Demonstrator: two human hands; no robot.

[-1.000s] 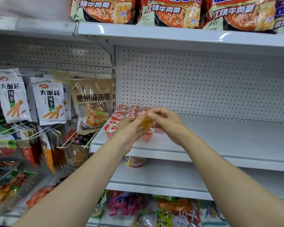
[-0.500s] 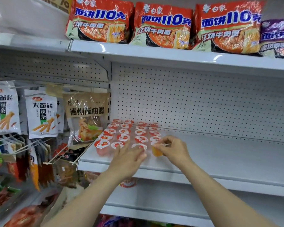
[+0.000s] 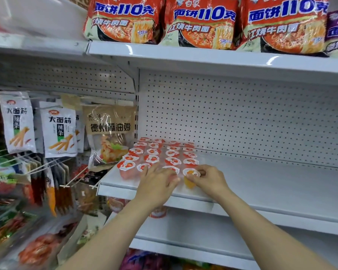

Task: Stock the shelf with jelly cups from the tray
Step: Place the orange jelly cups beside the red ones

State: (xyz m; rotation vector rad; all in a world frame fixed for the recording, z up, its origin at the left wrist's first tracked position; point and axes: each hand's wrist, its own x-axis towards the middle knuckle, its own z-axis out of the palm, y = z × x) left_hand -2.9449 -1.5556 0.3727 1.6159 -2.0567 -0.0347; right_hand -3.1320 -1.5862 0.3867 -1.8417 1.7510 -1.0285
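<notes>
Jelly cups (image 3: pixel 154 152) now sit in neat red-lidded rows at the left end of the white shelf (image 3: pixel 271 184), and the orange cup (image 3: pixel 190 177), held up between both hands a second ago, has come down onto the front row's right end. The right hand (image 3: pixel 209 180) still pinches its rim with curled fingers. The left hand (image 3: pixel 157 184) lies flat, fingers straight, over the front cups. One more cup looks placed; no tray is in sight.
</notes>
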